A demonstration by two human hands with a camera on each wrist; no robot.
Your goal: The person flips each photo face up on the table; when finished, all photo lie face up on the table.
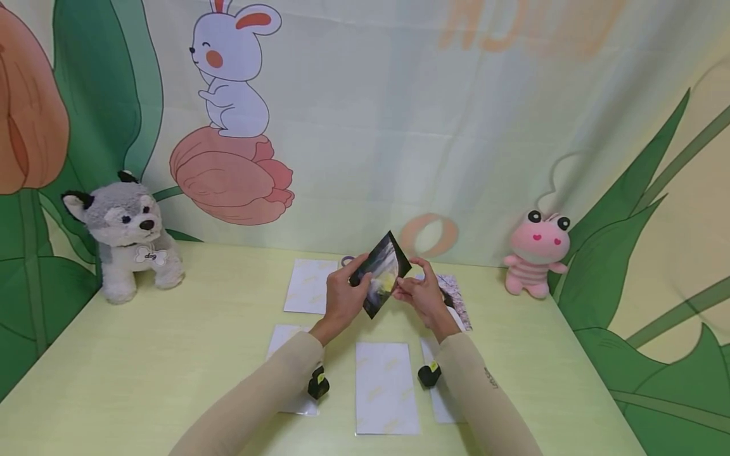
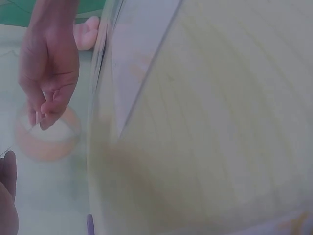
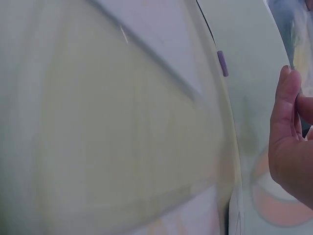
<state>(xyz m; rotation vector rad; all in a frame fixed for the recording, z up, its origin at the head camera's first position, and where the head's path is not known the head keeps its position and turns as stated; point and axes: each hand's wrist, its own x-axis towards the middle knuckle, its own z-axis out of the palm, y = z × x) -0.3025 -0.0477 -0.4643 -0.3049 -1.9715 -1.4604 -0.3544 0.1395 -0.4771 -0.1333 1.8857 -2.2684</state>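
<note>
Raised over the table, a dark glossy photo print (image 1: 377, 285) with a yellow patch is tilted on one corner. My left hand (image 1: 344, 294) grips its left side, thumb across the picture face. At the right edge, my right hand (image 1: 424, 296) pinches with thumb and fingertips. The right wrist view shows that right hand (image 3: 288, 142) at the edge of the print (image 3: 299, 34). In the left wrist view my right hand (image 2: 51, 73) has its fingertips together, while only part of my left hand (image 2: 7, 196) shows.
Several white cards (image 1: 384, 389) lie on the pale table (image 1: 228, 342). A blossom-coloured photo (image 1: 461, 297) lies behind my right hand. A purple ring-shaped item (image 1: 346, 259) is at the back. A plush dog (image 1: 128, 237) sits left, a pink plush frog (image 1: 537, 253) right.
</note>
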